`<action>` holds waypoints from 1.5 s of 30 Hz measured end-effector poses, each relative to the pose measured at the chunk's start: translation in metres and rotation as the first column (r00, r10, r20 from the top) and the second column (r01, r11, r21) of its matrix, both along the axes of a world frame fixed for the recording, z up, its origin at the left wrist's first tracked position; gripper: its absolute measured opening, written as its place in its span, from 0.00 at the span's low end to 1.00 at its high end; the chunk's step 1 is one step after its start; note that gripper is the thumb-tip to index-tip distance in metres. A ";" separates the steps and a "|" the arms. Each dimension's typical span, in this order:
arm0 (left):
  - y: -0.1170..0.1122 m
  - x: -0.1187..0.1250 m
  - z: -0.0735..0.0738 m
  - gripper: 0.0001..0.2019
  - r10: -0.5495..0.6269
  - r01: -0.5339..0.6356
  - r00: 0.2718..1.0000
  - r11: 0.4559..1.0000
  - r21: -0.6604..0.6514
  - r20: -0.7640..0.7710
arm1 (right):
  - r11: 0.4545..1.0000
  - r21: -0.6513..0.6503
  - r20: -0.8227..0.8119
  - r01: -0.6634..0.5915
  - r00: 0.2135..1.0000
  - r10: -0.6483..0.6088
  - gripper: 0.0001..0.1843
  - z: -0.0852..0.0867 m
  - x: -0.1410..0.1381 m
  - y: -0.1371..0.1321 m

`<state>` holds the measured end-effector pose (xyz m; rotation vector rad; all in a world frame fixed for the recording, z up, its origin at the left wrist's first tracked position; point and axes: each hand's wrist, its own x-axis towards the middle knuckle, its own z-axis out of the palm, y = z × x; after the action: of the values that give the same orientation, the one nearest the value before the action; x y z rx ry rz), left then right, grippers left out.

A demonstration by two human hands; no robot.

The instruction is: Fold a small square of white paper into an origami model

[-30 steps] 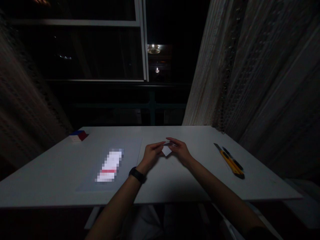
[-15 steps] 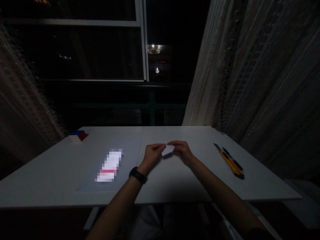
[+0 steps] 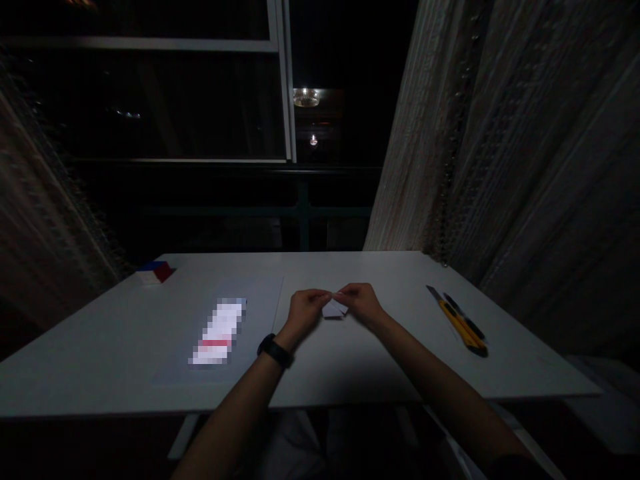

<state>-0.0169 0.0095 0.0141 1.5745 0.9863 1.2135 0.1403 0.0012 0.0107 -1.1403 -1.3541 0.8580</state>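
Left hand: fingers of the left hand (image 3: 304, 311) are drawn together, thumb and fingertips pinching the near-top edge of the folded paper (image 3: 331, 311).
Right hand: the right hand (image 3: 365, 304) mirrors it, closed to a fingertip pinch just beside the left.
Folded paper: between the two hands, over the table's middle; gripped high, probably so both thumbs can control the edge while the lower part stays free.
Arms: both reach forward and converge, wrists low; a dark watch (image 3: 276, 351) circles the left wrist.
Left side: a bright, pixelated screen (image 3: 219, 332) lies on a pale sheet (image 3: 261, 313), perhaps for easy viewing.
Right side: a yellow cutter (image 3: 467, 335) beside a dark pen (image 3: 473, 325), apparently within reach.
Far left: a cube (image 3: 154, 273) on the white table (image 3: 110, 360).
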 end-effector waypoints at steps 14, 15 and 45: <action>-0.001 -0.001 0.003 0.12 0.101 -0.102 0.992 0.995 0.009 0.075 | 0.984 -0.016 -0.005 -0.179 0.984 0.179 0.21 -0.006 -0.001 -0.002; -0.002 -0.001 0.004 0.12 0.097 -0.097 0.992 0.995 -0.001 0.082 | 0.984 -0.016 0.005 -0.176 0.984 0.176 0.20 -0.005 -0.001 -0.002; 0.001 -0.002 -0.001 0.09 0.083 -0.064 0.981 0.992 -0.112 0.177 | 0.998 0.031 0.317 0.063 0.946 -0.070 0.12 -0.010 -0.019 -0.009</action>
<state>-0.0192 0.0107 0.0132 1.3298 0.9805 1.3086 0.1215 -0.0081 0.0011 -1.3419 -1.5721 0.6268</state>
